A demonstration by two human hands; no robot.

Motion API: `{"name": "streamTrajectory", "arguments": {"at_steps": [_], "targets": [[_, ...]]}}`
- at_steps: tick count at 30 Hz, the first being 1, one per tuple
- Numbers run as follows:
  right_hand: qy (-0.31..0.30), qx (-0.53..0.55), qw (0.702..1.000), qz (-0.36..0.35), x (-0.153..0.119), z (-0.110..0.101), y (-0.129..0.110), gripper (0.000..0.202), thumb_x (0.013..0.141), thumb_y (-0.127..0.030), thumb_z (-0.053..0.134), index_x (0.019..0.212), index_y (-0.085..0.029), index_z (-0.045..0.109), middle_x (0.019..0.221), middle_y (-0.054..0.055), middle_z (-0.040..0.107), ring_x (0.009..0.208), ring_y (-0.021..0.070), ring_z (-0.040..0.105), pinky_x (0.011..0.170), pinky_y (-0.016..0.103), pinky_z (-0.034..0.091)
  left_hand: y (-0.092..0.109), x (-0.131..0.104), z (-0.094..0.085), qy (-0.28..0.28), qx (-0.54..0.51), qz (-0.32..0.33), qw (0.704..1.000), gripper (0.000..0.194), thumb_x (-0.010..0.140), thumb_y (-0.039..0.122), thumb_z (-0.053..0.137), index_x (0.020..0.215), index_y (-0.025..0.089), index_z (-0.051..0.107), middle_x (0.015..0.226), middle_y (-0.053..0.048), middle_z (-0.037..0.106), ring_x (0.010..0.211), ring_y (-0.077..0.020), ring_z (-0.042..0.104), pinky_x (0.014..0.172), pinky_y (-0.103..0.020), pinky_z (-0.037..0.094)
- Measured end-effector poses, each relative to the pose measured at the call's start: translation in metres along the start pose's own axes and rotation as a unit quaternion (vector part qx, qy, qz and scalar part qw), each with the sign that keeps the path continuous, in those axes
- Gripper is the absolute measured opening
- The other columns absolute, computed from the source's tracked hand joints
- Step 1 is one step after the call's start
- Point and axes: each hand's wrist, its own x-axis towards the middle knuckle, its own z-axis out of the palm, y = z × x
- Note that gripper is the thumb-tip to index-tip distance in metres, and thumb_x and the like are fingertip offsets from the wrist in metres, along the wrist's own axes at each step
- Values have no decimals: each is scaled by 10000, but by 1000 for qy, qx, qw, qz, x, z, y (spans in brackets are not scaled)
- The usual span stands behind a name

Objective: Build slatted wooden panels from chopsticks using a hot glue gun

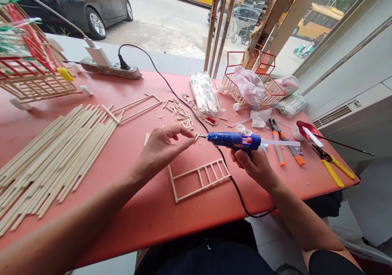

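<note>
My left hand (167, 144) pinches a short wooden stick piece (197, 136) between thumb and forefinger. In my right hand (252, 162) is a blue glue gun (226, 139), pointing left, its nozzle at the short piece. A clear glue stick (283, 143) sticks out of its rear. Below both hands, a ladder-like wooden frame (186, 171) lies flat on the pink table (141, 222), with several rungs toward its right end. Short cut pieces (180, 113) are scattered beyond my left hand.
Long wooden sticks (55, 156) cover the table's left. Pliers (332, 164) and cutters (277, 144) lie at the right. A black cord (156, 68) runs from the power strip (131, 71) past the frame. Stick models (36, 79) and a bagged one (249, 85) stand at the back.
</note>
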Motion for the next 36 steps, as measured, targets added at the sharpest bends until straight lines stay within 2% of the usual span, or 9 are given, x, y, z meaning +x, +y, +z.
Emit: {"name": "streamTrajectory", "arguments": {"at_steps": [4, 8, 10, 13, 17, 21, 25, 31, 36], "targets": [[64, -93, 993, -40, 1, -5, 0, 479, 1044, -659, 483, 998, -218, 664, 922, 106, 721, 875, 277, 681, 818, 427, 554, 2, 0, 0, -39, -73, -54, 995, 332, 718, 522, 845, 817, 207, 809, 876, -82, 793, 764, -217, 667, 616, -298, 479], [138, -227, 957, -115, 5, -18, -1, 302, 1055, -472, 548, 1183, -215, 644, 1145, 158, 707, 1107, 323, 670, 1007, 481, 541, -3, 2, 0, -53, -145, -85, 984, 283, 743, 498, 860, 788, 223, 807, 894, -75, 791, 829, -218, 679, 614, -288, 443], [166, -290, 935, -115, 2, -29, 0, 298, 1064, -444, 543, 1222, -208, 637, 1169, 164, 695, 1143, 329, 660, 1027, 490, 536, -5, 2, -1, -62, -158, -93, 981, 248, 755, 475, 858, 785, 235, 802, 862, -58, 775, 795, -196, 654, 613, -285, 428], [206, -371, 904, -55, -13, -51, 5, 364, 1068, -488, 518, 1256, -199, 637, 1182, 171, 688, 1141, 340, 665, 996, 498, 552, -3, 2, -1, -56, -161, -100, 980, 247, 715, 461, 881, 762, 236, 790, 809, -51, 746, 729, -181, 603, 601, -291, 414], [275, -445, 851, 44, -50, -80, 21, 499, 1037, -585, 519, 1309, -186, 647, 1203, 190, 679, 1152, 370, 665, 971, 511, 560, 4, 0, -4, -50, -164, -121, 978, 295, 628, 449, 921, 736, 229, 758, 747, -18, 663, 738, -176, 560, 633, -287, 424], [309, -471, 815, 134, -86, -93, 43, 519, 995, -601, 580, 1289, -186, 680, 1214, 197, 659, 1133, 378, 666, 929, 499, 563, 7, -1, -5, -58, -158, -146, 975, 339, 597, 471, 924, 732, 221, 741, 735, -2, 620, 747, -178, 536, 670, -299, 427], [293, -466, 816, 179, -102, -92, 64, 486, 956, -586, 644, 1222, -185, 710, 1147, 186, 665, 1114, 380, 653, 918, 495, 554, 6, -1, -3, -61, -149, -151, 975, 351, 585, 472, 930, 737, 216, 744, 753, -11, 642, 763, -188, 539, 694, -312, 425], [265, -438, 832, 215, -96, -93, 85, 432, 927, -479, 713, 1214, -156, 709, 1104, 187, 656, 1129, 377, 630, 970, 511, 537, 6, -3, -2, -76, -172, -164, 968, 372, 563, 488, 968, 727, 221, 768, 757, -14, 666, 752, -172, 545, 694, -308, 420], [254, -450, 832, 203, -99, -98, 89, 411, 937, -471, 687, 1188, -147, 714, 1127, 208, 682, 1119, 382, 638, 999, 540, 528, 7, -4, 1, -89, -248, -157, 952, 327, 539, 421, 1003, 710, 216, 815, 736, -27, 696, 735, -149, 556, 689, -287, 444]]}}
